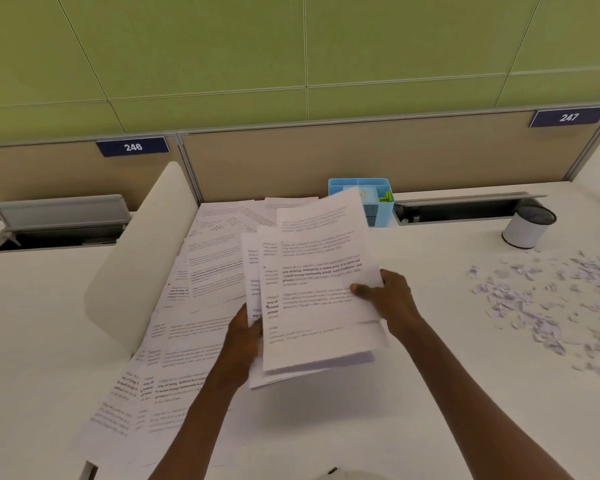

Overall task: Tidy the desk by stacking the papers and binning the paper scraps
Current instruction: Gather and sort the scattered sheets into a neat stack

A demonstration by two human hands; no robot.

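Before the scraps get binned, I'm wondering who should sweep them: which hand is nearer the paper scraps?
Right. The right hand grips the held sheets' right edge, closer to the paper scraps; the left hand holds their left edge, farther away.

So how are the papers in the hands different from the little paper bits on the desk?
The held papers are whole printed sheets, but the paper scraps are tiny torn bits. The held papers are bunched together off the desk, gripped by the left hand and right hand; the paper scraps lie scattered flat. Both are white paper.
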